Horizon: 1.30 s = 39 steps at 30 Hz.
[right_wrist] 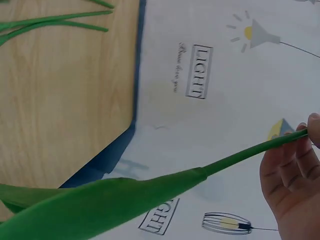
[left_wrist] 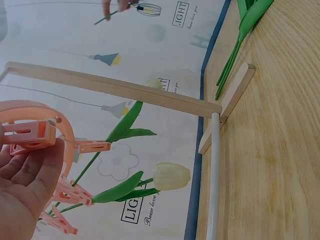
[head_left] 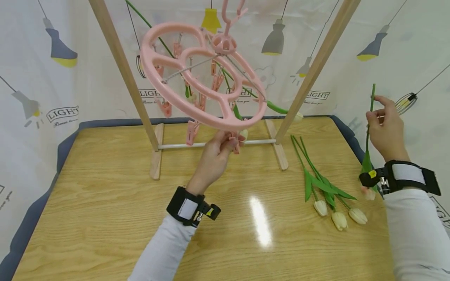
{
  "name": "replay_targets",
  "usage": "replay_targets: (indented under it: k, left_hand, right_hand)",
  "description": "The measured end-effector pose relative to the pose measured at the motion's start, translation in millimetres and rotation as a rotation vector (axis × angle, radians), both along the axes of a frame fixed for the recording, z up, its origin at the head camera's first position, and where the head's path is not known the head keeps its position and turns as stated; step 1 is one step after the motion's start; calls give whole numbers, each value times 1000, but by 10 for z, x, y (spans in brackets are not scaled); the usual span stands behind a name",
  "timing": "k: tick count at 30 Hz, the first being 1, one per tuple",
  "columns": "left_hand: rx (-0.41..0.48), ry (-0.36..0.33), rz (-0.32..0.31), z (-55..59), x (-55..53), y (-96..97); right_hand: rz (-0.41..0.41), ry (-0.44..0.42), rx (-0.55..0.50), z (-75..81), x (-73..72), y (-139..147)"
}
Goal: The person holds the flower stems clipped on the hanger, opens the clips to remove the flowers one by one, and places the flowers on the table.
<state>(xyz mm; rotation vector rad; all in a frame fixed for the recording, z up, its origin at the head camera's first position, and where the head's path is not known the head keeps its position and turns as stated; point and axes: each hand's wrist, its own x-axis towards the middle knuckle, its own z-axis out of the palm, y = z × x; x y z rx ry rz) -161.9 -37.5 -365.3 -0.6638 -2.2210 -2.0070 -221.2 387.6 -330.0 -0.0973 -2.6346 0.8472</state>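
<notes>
A printed sheet (head_left: pixel 102 78) backs a wood-grain counter (head_left: pixel 105 218). On the counter stands a wooden frame (head_left: pixel 313 74), with a pink ring hanger (head_left: pixel 190 111) in front of its opening. The left hand (head_left: pixel 212 156) is at the near rim, its fingers pinching a clip (left_wrist: pixel 32 135); whether the clip is open cannot be told. The right hand (head_left: pixel 386 128), well apart to the right, pinches the stem of a pink tulip (head_left: pixel 366 160) between thumb and fingers, bloom down, cut end up. Three white tulips (head_left: pixel 323 185) lie on the counter between frame and right hand. Another white tulip (left_wrist: pixel 171 176) hangs among the hanger's clips.

Step in hand, as judged: readying clip and stem. The next move appears to call for squeezing the clip, aligning the stem end with it, then releasing.
</notes>
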Motion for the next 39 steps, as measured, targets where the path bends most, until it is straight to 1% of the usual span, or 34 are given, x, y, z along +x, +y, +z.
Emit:
replay_targets:
  k: [4,9,12,18,20,24,27,29,32,34,36,39]
  left_hand:
    - [-8,-3,10,2,1,-3]
    - [-17,1,17,1,-4,0]
    - [-17,-1,15,2,-2,1]
    - [-3,-16,13,3,-2,5]
    - [5,-20,14,0,-5,7]
    - [13,-27,13,-5,-2,4]
    - [4,-26,14,-4,4,0]
    - [-1,-24,13,-5,7,-1]
    - [-3,-23,11,-8,14,-6]
    - [1,-19,7,-8,16,-6]
    - [3,-13,4,-9,11,-1]
    - [4,-10,2,-5,3,8]
  right_hand:
    - [37,-55,55,-113,-57,8]
    - [72,-77,119,-246,-128,-11]
    - [87,-87,153,-300,-160,-38]
    - [107,-127,164,-381,-208,-91]
    - [120,-126,177,-420,-224,-96]
    - [155,-128,210,-503,-245,-100]
    - [174,-152,237,-566,-248,-112]
    - [186,-173,253,-612,-241,-127]
    - [201,-178,265,-697,-217,-152]
    - [201,-183,270,-755,-193,-179]
    - [184,-195,263,-835,-185,-190]
    - [142,-241,256,-931,-191,-211]
